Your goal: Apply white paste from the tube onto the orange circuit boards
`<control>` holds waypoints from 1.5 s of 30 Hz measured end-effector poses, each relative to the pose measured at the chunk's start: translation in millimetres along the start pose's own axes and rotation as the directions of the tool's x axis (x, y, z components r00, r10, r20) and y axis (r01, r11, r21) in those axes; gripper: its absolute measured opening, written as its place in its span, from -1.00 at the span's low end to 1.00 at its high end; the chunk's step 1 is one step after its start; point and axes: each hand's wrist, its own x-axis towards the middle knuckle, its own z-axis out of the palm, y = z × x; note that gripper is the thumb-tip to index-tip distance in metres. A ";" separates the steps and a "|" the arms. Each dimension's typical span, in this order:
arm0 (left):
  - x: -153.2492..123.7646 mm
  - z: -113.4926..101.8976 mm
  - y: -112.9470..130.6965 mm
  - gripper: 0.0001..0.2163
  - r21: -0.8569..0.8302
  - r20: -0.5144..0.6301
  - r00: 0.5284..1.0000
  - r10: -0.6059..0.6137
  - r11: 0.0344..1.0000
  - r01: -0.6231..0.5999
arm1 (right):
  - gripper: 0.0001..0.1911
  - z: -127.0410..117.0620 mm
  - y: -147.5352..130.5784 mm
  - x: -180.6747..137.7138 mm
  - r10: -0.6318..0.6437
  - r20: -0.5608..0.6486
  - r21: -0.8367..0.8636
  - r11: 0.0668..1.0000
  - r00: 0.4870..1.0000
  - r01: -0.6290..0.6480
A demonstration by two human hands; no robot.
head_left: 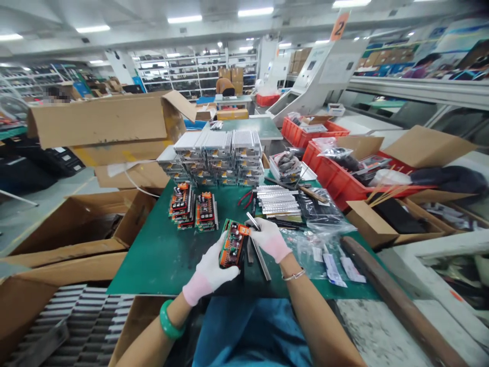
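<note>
- From where I stood, the gloved left hand (210, 270) was curled round a circuit board (232, 244), grasping it above the near part of the green table (153, 265).
- The gloved right hand (270, 239) pinched a slim silver piece (252, 220) by the board's upper right corner; I couldn't tell whether its fingers gripped the board too.
- A metal bar (262, 261) lay just below the right hand.
- Further left stood two stacks of similar boards (206, 210), with piled finned metal blocks (217, 158) behind.
- Red-handled pliers (245, 199) lay beyond the held board.
</note>
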 end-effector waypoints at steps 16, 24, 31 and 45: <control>25.1 -20.3 1.0 -0.21 -0.518 -0.282 0.959 0.009 0.840 -0.161 | -0.63 28.2 -50.2 -40.7 -0.422 0.165 0.000 0.904 0.892 0.427; 43.7 -78.3 7.9 -0.46 -0.538 -0.556 0.831 0.025 0.751 -0.383 | -0.79 26.5 -75.4 -1.0 -0.527 -0.123 0.202 0.817 0.841 0.541; 93.3 -176.5 3.1 -0.49 -0.336 -0.624 0.781 0.022 0.895 -0.294 | -0.89 38.8 -80.6 55.6 -0.416 0.069 -0.092 0.903 0.907 0.421; 136.1 -193.0 -19.6 -0.67 -0.175 -0.555 0.832 -0.026 0.981 -0.087 | -0.67 32.4 -68.3 60.6 -0.310 0.152 -0.275 0.899 0.938 0.342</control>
